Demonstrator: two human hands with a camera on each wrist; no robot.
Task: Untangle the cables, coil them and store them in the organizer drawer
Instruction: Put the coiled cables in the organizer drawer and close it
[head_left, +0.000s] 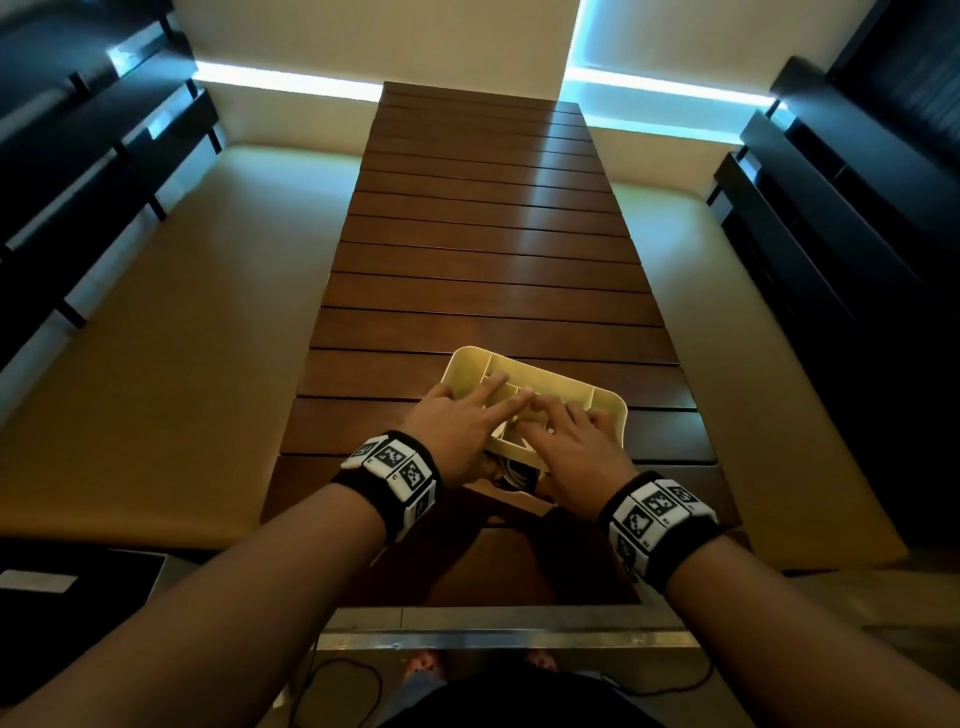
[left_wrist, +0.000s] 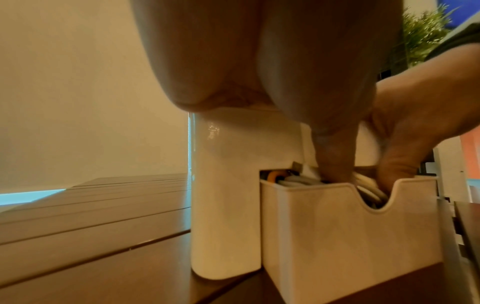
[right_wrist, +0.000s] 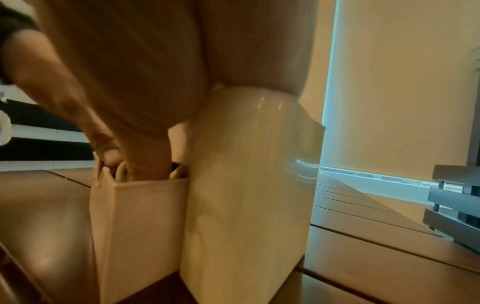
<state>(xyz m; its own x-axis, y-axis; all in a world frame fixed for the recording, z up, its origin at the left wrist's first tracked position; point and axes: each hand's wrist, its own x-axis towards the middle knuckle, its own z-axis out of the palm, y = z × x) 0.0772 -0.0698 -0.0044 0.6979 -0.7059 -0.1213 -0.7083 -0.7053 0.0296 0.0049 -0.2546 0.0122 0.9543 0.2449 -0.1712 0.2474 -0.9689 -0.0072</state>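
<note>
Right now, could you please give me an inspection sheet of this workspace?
Surface: brown slatted table.
Job's things: cream organizer on the near end of the table; its drawer is pulled out.
Clutter: nothing seen.
Grippers: left hand and right hand rest across the organizer top, thumbs down in the drawer on the cables.
Cables: white cables bundled inside the drawer; whether neatly coiled is hidden.
Surroundings: beige benches, dark shelving.

Bare forearms, no sleeves. Black wristband (head_left: 402, 480) on left, black wristband (head_left: 658, 519) on right, each ringed with white blocks bearing black square-pattern markers.
</note>
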